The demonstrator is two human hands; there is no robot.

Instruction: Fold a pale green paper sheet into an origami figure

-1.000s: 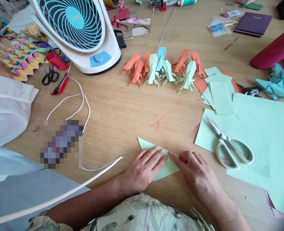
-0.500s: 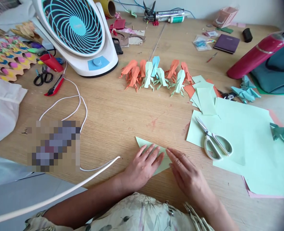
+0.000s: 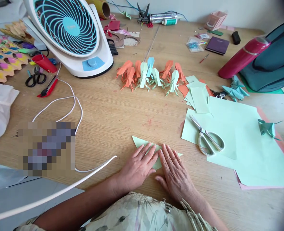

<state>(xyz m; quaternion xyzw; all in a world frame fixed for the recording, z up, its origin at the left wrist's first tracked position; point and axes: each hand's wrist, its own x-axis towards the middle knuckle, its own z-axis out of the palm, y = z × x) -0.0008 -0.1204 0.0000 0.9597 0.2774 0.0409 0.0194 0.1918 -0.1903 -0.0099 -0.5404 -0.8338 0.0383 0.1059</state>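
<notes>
A pale green paper (image 3: pixel 140 141), folded into a triangle, lies on the table near my body. My left hand (image 3: pixel 139 165) rests flat on its left part, fingers stretched out. Across its right part lies my right hand (image 3: pixel 174 171), also flat with fingers extended, its fingertips close to those of the left. Much of the paper is hidden under both hands. To the right, white-handled scissors (image 3: pixel 208 138) lie partly opened on large pale green sheets (image 3: pixel 247 154). Small cut green pieces (image 3: pixel 199 99) are stacked behind them.
Folded orange, green and blue paper figures (image 3: pixel 149 75) stand in a row farther back. A white fan (image 3: pixel 76 38) stands back left, with a white cable (image 3: pixel 80 112) below it. A red bottle (image 3: pixel 244 57) leans by a teal bag (image 3: pixel 269 61). Teal folded figures (image 3: pixel 235 91) lie right.
My right hand has moved from the paper's right edge onto it and lies flatter, its fingers beside the left hand's. The left hand stays pressed down. The view has shifted slightly right.
</notes>
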